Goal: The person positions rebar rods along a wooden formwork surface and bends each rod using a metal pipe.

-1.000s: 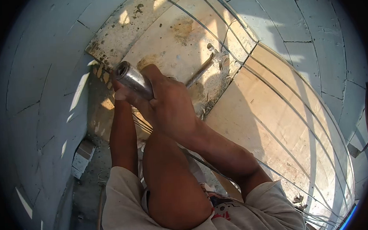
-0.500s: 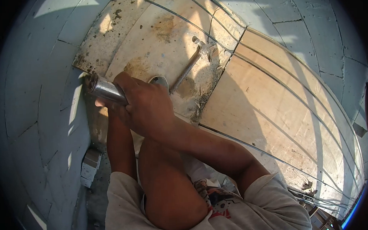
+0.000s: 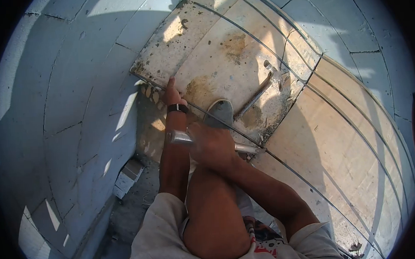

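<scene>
My left hand (image 3: 174, 94), with a dark band on the wrist, is closed around a thin steel rebar (image 3: 225, 122) near its far left end. The thumb points away from me. This rod runs diagonally from the board's left corner down to the lower right. My right hand (image 3: 213, 145) grips a shiny metal pipe-like tool (image 3: 247, 148), held crosswise. One end sticks out left over my left forearm; the other reaches the rebar, and I cannot tell whether it touches. A claw hammer (image 3: 257, 92) lies on the board beyond my shoe (image 3: 219, 111).
Stained pale boards (image 3: 208, 46) form the work surface, with a second board (image 3: 327, 119) on the right. Several more rods (image 3: 336, 98) cross them. Grey block walls (image 3: 63, 122) rise on the left and far right. A small block (image 3: 128, 177) sits low at left.
My right hand has lowered the pipe-like tool, turning it crosswise toward the rebar. My left hand, mostly hidden before, now shows on the rod. The view has shifted left.
</scene>
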Demonstrator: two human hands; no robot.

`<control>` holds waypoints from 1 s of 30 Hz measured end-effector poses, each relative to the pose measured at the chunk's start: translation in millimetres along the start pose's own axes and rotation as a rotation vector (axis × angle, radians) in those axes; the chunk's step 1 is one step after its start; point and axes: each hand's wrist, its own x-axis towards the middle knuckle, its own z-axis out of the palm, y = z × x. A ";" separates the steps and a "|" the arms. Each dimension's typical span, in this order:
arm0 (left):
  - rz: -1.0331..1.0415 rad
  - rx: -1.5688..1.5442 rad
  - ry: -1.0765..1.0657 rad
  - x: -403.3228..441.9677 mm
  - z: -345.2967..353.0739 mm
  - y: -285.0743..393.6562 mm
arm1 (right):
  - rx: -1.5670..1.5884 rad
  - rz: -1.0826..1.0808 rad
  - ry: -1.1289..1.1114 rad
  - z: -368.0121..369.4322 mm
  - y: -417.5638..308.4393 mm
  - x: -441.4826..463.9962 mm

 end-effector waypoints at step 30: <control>0.026 -0.025 -0.145 -54.6 116.3 16.7 | 0.126 0.143 -0.026 -63.7 39.2 45.9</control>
